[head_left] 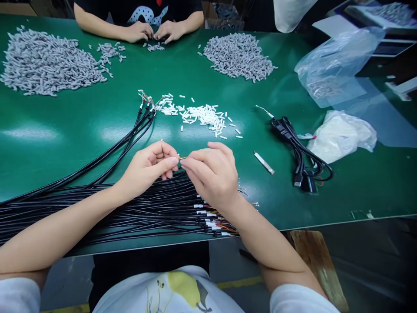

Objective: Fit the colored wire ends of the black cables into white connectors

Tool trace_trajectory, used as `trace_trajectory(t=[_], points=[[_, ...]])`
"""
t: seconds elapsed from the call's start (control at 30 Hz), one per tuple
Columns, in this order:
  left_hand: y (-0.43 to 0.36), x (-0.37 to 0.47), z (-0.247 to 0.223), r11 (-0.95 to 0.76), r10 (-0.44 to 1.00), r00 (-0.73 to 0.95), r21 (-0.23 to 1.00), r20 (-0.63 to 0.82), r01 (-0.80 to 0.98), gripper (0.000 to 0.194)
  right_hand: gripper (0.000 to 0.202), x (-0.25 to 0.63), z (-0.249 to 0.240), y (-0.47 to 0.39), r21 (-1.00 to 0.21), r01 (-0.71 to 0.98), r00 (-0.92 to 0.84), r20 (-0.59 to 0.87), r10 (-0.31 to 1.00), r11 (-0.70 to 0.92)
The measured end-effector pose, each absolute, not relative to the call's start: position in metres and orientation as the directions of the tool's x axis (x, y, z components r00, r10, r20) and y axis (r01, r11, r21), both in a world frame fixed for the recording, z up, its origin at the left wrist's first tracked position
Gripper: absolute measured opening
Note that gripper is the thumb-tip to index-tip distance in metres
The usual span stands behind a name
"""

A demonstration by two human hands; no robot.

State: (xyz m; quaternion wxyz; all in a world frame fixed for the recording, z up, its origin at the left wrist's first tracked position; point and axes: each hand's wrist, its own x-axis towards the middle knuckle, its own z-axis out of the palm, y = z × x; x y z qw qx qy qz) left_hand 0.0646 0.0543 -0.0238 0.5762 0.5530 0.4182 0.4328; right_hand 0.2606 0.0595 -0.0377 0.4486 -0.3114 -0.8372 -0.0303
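Note:
Above the cable bundle, my left hand [151,167] and my right hand [213,174] meet fingertip to fingertip. Thin coloured wires [182,158] show in the small gap between them, pinched from both sides. Many black cables [137,213] lie below, their wire ends and white sleeves [211,224] under and beside my right forearm. Several more black cables [127,139] curve up on the left to stripped ends. Just beyond my hands is a scattered pile of small white tubes [205,116].
On the green table [130,82] are grey part piles at left [48,63] and right [239,55]. Across it, a person's hands [154,32] handle small parts. To the right are a white marked strip [263,163], a coiled black cable [295,148] and plastic bags [342,134].

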Motion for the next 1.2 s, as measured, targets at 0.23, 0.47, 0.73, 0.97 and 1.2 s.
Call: trace_trajectory(t=[0.23, 0.47, 0.73, 0.97, 1.2], points=[[0.056, 0.063, -0.029, 0.116, 0.938, 0.345, 0.959, -0.021, -0.258, 0.016, 0.012, 0.261, -0.038, 0.063, -0.298, 0.561, -0.384, 0.733, 0.562, 0.772], [0.058, 0.062, -0.031, 0.176, 0.941, 0.329, 0.938, -0.072, -0.3, 0.02, 0.013, 0.261, -0.035, 0.062, -0.438, 0.528, -0.337, 0.679, 0.653, 0.728], [0.061, 0.062, -0.033, 0.153, 0.935, 0.35, 0.95, -0.05, -0.273, 0.014, 0.009, 0.26, -0.04, 0.063, -0.403, 0.578, -0.309, 0.697, 0.647, 0.71], [0.059, 0.062, -0.033, 0.094, 0.938, 0.347, 0.977, -0.022, -0.191, 0.01, 0.01, 0.26, -0.042, 0.064, -0.363, 0.605, -0.312, 0.711, 0.63, 0.709], [0.051, 0.064, -0.027, -0.073, 0.928, 0.366, 0.997, 0.068, 0.001, 0.007, 0.009, 0.254, -0.043, 0.06, -0.344, 0.621, -0.273, 0.747, 0.606, 0.704]])
